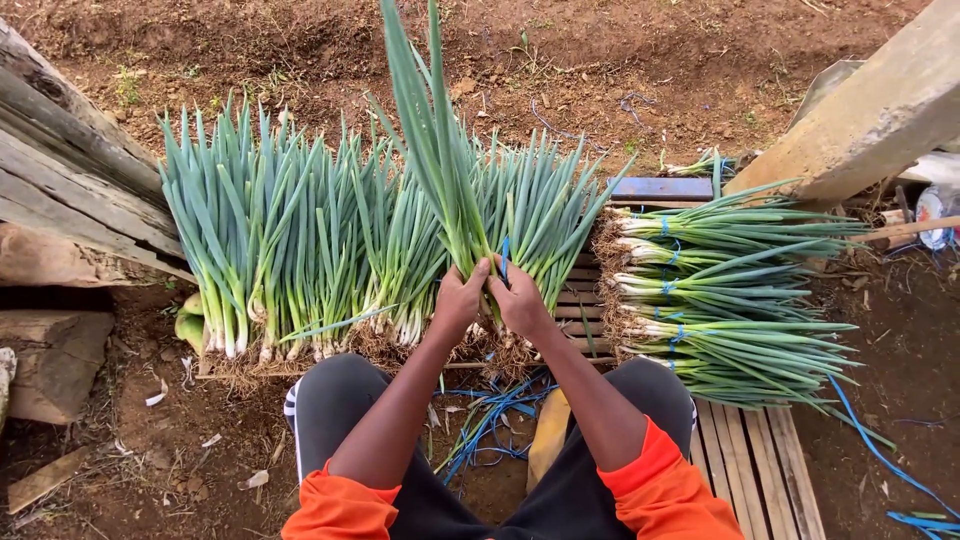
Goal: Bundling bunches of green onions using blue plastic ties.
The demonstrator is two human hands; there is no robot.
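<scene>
My left hand (458,298) and my right hand (520,300) are both closed around the lower stalks of one upright bunch of green onions (437,150), whose long leaves rise toward the top of the view. A blue tie strip (505,258) runs by my right fingers on the bunch. Behind it a long row of green onion bunches (290,240) leans with white roots down. My orange sleeves and dark trousers fill the bottom.
A stack of tied green onion bunches (720,300) lies sideways on a wooden slat pallet (760,460) at right. Loose blue ties (490,420) lie between my knees. Weathered planks (70,170) stand at left, a slanted wooden post (870,120) at right, bare soil beyond.
</scene>
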